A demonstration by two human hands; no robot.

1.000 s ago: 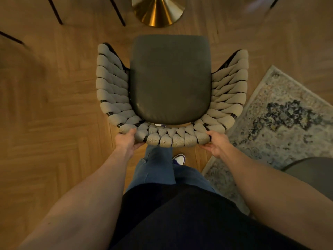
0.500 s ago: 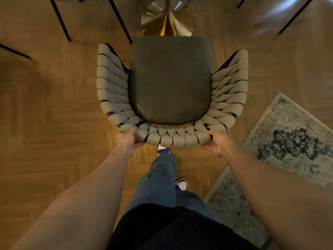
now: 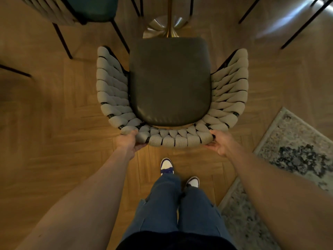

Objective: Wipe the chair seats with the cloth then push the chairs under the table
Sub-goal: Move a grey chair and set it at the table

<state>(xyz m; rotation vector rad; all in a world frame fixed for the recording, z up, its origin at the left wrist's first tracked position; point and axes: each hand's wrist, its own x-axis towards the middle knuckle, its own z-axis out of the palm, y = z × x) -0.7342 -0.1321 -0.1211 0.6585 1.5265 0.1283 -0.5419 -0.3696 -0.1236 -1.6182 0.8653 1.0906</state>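
Chair [image 3: 170, 82] sits centre of view, dark padded seat facing up, woven grey backrest wrapping round its near edge and both sides. Left hand [image 3: 128, 141] grips the backrest rim at its near-left corner, fingers curled under, thumb over the top. Right hand [image 3: 220, 142] grips the rim at the near-right corner the same way, fingertips tucked below the weave. Both arms reach out nearly straight.

Far edge of the seat lies just short of the brass table base [image 3: 163, 27], whose thin stem rises out of frame at the top; the seat edge overlaps the base's near rim in this view, contact cannot be told. A second chair [image 3: 75, 9] stands at the upper left, its black legs [image 3: 63, 42] near the woven left arm but apart from it, a strip of bare floor between. More thin black legs [image 3: 304, 24] angle in at the upper right, well apart from the chair's right arm.

Wooden herringbone floor [image 3: 50, 114] lies open to the left. Patterned rug [image 3: 295, 150] has its corner near the right hand, clear of the chair. Two shoes [image 3: 166, 166] stand on the floor just behind the backrest
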